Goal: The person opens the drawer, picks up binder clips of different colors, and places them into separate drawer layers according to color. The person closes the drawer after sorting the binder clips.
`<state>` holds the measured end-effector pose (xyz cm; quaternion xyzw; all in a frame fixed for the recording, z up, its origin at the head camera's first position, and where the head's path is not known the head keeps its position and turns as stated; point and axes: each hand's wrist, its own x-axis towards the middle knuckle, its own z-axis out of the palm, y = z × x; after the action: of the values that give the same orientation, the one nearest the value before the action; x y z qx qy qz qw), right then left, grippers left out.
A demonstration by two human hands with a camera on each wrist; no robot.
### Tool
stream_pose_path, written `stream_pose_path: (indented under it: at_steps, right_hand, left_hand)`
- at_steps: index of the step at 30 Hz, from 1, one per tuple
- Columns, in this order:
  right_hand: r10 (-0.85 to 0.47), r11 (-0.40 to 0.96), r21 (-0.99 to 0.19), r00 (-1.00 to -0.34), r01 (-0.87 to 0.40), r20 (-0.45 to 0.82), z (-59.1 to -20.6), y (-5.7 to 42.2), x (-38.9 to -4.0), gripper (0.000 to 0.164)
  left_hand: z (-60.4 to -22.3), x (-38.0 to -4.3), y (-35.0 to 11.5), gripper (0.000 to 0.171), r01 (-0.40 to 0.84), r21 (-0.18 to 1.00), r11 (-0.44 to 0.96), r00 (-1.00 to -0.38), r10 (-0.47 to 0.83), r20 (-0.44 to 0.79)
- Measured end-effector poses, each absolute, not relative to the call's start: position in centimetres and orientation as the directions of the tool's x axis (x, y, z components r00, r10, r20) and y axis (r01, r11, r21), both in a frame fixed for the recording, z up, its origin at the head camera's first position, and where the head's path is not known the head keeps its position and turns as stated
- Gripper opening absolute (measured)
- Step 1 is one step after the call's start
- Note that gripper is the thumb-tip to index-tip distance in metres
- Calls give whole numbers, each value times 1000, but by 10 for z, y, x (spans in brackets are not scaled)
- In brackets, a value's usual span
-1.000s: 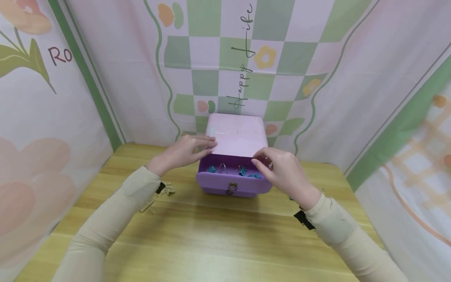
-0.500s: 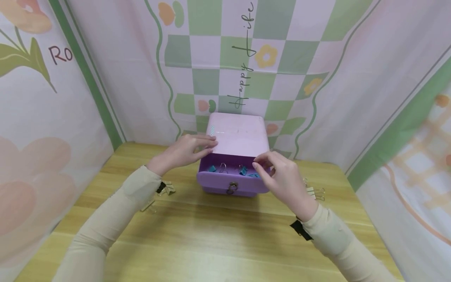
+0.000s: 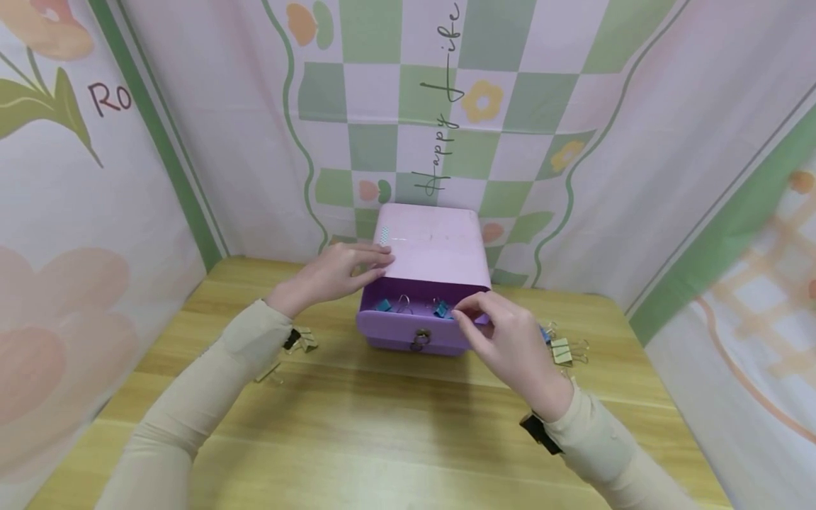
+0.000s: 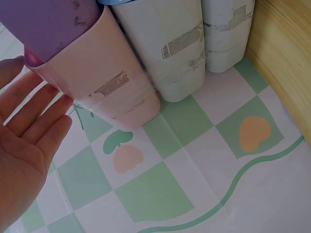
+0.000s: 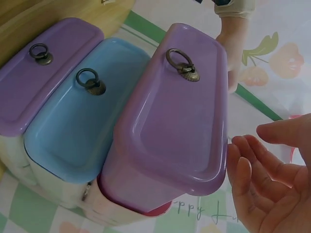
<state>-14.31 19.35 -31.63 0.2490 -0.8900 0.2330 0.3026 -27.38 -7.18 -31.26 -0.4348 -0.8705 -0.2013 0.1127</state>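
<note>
A box [image 3: 433,244] with a pink top stands at the back of the surface [image 3: 382,439], close to the checked cloth [image 3: 370,149]. Its top drawer [image 3: 389,327], purple, is pulled partway out, with several teal clips [image 3: 440,309] lying inside.

The left hand [image 3: 334,273] rests at the box's upper left edge, fingers extended and gripping nothing. The right hand [image 3: 510,340] is at the drawer's front right corner, its fingers loosely bent, the thumb apart from them and nothing held; whether the fingertips touch the drawer I cannot tell.

The right wrist view shows a ring pull [image 5: 177,60] on the drawer's front, and below it a blue drawer [image 5: 82,116] and a lower purple drawer [image 5: 48,82], both pushed in.

Cream clips [image 3: 309,340] lie on the surface left of the box, partly behind the left wrist. Just beyond the right hand are a pale clip [image 3: 562,351] and a blue clip [image 3: 545,335].
</note>
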Motion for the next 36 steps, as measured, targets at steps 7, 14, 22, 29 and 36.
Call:
stream_pose_path:
  at_steps: [7, 14, 22, 29, 36]
  right_hand:
    - [-307, 761, -269, -693, -591, 653, -322, 191, -135, 4]
    - [-317, 730, -324, -717, -602, 620, -332, 187, -131, 4]
    - [-299, 742, -335, -733, -581, 610, -346, 181, -131, 5]
    - [-277, 780, -326, -762, -534, 586, -360, 175, -130, 6]
    - [-256, 802, -331, -786, -498, 563, -373, 172, -134, 9]
  left_hand:
    - [-312, -274, -72, 33, 803, 248, 543, -596, 710, 375]
    - [-312, -273, -72, 33, 803, 251, 540, -595, 710, 376]
    - [-313, -273, -72, 33, 803, 251, 540, -595, 710, 376]
    - [-313, -272, -72, 33, 804, 252, 538, -594, 712, 376]
    - [-314, -274, -71, 32, 811, 244, 531, -584, 712, 390]
